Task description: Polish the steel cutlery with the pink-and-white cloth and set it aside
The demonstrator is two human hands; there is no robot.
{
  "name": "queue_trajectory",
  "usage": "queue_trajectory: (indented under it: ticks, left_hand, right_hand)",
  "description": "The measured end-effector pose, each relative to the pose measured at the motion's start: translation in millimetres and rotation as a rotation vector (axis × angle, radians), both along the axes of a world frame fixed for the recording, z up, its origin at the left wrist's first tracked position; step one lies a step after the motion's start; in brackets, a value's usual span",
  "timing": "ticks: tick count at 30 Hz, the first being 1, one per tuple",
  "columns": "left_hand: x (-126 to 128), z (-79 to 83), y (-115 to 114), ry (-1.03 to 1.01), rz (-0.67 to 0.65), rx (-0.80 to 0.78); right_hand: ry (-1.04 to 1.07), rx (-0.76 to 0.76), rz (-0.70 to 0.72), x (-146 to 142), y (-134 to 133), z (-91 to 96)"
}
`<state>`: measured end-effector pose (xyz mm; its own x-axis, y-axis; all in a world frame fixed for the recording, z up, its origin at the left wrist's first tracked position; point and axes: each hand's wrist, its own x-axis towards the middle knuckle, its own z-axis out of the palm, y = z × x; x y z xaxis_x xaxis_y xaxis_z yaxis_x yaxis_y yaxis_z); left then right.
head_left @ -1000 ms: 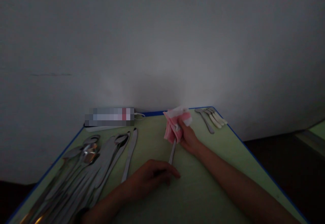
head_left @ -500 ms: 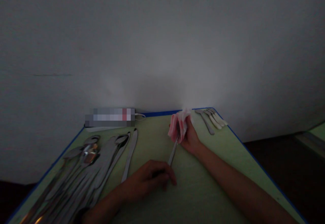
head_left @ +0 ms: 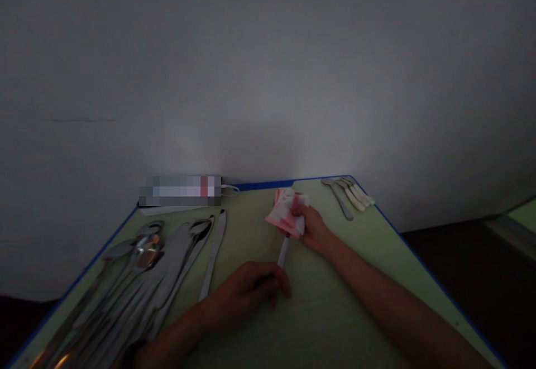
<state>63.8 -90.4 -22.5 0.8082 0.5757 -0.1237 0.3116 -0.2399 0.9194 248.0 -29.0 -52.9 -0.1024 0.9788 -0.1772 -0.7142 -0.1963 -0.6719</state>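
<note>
Near the middle of the table, my left hand (head_left: 253,285) is closed round the lower end of a slim silver utensil (head_left: 283,252), which slants up and away. A pink and white cloth (head_left: 287,212) covers the utensil's far end, so its kind is hidden. My right hand (head_left: 313,228) grips this cloth around that end, thumb on top. Just left of my left hand lies a table knife (head_left: 214,252).
A pile of metal cutlery (head_left: 125,296), with spoons and larger serving pieces, covers the table's left side. Several forks (head_left: 354,195), some white-handled, lie at the back right corner. A blurred-out box (head_left: 180,190) with a white cable stands at the back left, by the wall (head_left: 268,78).
The cloth has shifted slightly left, and my right hand has turned so its thumb side shows over the cloth. My left hand stays nearly still on the utensil.
</note>
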Motion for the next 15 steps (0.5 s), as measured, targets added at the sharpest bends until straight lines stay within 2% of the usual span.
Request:
queue_trajectory:
  ticks: [6,12,15]
  left_hand:
    - [0.5,-2.4,1.4,0.005,0.024,0.002]
    - [0.6,-6.8,0.8,0.001,0.045,-0.005]
    - [1.2,-8.0,0.5,-0.009,0.057,-0.017]
  right_hand:
    - [0.023,-0.09,-0.108,-2.8,2.4,-1.3]
    - [-0.091,0.043,-0.207,-4.5,2.0,-2.6]
    - [-0.085,0.034,-0.22,-3.0,2.9,-4.3]
